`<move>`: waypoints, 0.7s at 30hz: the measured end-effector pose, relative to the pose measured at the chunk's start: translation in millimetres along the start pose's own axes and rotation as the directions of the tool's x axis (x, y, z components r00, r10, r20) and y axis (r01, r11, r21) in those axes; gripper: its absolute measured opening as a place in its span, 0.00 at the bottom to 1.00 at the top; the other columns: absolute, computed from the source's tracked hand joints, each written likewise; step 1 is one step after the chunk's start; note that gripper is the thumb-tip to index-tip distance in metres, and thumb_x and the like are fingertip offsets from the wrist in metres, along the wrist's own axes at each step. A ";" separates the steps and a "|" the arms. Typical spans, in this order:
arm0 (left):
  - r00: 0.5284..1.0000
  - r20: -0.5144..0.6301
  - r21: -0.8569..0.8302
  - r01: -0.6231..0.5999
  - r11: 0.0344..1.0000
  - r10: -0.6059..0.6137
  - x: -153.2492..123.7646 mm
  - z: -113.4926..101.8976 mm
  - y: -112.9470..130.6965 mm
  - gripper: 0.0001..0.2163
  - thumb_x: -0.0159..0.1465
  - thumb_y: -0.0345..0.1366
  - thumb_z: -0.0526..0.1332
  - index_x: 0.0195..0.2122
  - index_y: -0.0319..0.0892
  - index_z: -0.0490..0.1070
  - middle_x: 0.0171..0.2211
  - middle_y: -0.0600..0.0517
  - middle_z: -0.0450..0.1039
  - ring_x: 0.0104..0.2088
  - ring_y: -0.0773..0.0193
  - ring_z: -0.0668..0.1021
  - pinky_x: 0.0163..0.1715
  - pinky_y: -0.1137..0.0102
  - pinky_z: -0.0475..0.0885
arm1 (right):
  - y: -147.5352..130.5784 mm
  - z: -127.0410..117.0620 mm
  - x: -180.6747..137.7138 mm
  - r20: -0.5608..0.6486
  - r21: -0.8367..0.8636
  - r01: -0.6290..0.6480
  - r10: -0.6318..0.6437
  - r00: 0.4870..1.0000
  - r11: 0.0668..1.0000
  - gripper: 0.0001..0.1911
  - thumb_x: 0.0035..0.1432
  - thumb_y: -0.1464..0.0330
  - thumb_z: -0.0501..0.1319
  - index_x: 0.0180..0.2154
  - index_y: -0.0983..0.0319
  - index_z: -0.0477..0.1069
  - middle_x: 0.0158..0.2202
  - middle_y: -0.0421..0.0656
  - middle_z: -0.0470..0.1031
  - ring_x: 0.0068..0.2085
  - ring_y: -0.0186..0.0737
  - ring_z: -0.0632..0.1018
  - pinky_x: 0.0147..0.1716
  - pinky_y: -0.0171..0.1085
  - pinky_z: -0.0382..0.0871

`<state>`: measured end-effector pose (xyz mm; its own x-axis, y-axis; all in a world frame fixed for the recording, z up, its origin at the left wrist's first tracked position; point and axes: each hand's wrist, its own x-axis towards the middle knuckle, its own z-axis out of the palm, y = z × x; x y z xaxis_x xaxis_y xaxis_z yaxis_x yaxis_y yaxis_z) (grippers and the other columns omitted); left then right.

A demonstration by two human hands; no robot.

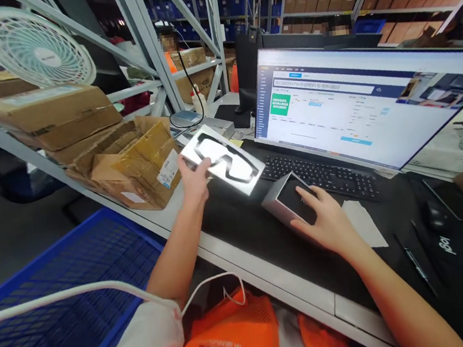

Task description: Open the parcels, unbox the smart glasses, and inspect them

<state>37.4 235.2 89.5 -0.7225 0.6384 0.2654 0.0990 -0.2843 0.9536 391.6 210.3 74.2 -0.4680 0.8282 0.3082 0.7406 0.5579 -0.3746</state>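
One white printed cover (227, 162) gripped in my left hand (194, 178); my right hand (327, 217), loosely spread, touches grey box (284, 201) on table (268, 288).

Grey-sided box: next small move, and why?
I'd probably lay the white cover on the bare black desk surface: the left hand holds it clear of the grey-sided box, while the right hand spreads over the box's black top. That would likely free both hands for the box.
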 end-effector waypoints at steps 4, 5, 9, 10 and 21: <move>0.846 0.207 -0.330 0.533 0.779 -0.491 6.2 37.0 1.0 0.19 0.61 0.53 0.62 0.45 0.46 0.69 0.37 0.51 0.72 0.36 0.58 0.78 0.38 0.59 0.80 | -2.3 3.3 -2.0 -0.355 0.102 0.038 0.001 0.935 0.994 0.41 0.57 0.49 0.67 0.68 0.56 0.62 0.67 0.57 0.59 0.67 0.64 0.65 0.63 0.62 0.64; 0.804 0.266 -0.323 0.594 0.737 -0.532 1.1 47.6 -1.6 0.18 0.62 0.53 0.62 0.44 0.46 0.69 0.36 0.51 0.73 0.36 0.58 0.78 0.38 0.59 0.79 | -3.8 4.0 -3.3 -0.412 0.097 0.060 -0.014 0.911 0.993 0.41 0.58 0.49 0.67 0.68 0.56 0.62 0.67 0.57 0.59 0.67 0.64 0.65 0.64 0.62 0.63; 0.707 0.449 -0.241 0.685 0.688 -0.546 -25.7 76.5 -22.3 0.21 0.59 0.54 0.64 0.46 0.47 0.69 0.41 0.50 0.74 0.36 0.58 0.78 0.39 0.55 0.78 | -10.3 6.7 -7.5 -0.454 0.005 0.090 -0.078 0.888 0.996 0.39 0.59 0.53 0.67 0.68 0.53 0.61 0.67 0.56 0.56 0.68 0.63 0.63 0.64 0.63 0.62; 0.703 0.463 -0.234 0.684 0.691 -0.540 -29.9 78.2 -28.3 0.22 0.58 0.55 0.65 0.46 0.47 0.68 0.42 0.50 0.74 0.36 0.58 0.78 0.39 0.55 0.78 | -12.0 7.6 -7.8 -0.423 -0.025 0.082 -0.085 0.902 0.996 0.37 0.60 0.53 0.66 0.68 0.53 0.61 0.67 0.56 0.56 0.68 0.63 0.62 0.64 0.63 0.62; 0.914 0.337 -0.334 0.342 0.878 -0.228 -17.8 51.2 -40.4 0.26 0.54 0.48 0.72 0.50 0.52 0.63 0.54 0.52 0.70 0.46 0.60 0.77 0.39 0.67 0.79 | -25.0 17.0 -2.0 -0.145 -0.234 0.019 -0.054 0.988 0.972 0.33 0.61 0.58 0.66 0.65 0.58 0.67 0.64 0.60 0.61 0.62 0.66 0.68 0.56 0.61 0.68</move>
<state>81.3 272.0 53.5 -0.4523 0.8888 0.0733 -0.3887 -0.2705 0.8808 365.8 195.6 68.0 -0.4327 0.7803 0.4515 0.8236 0.5458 -0.1540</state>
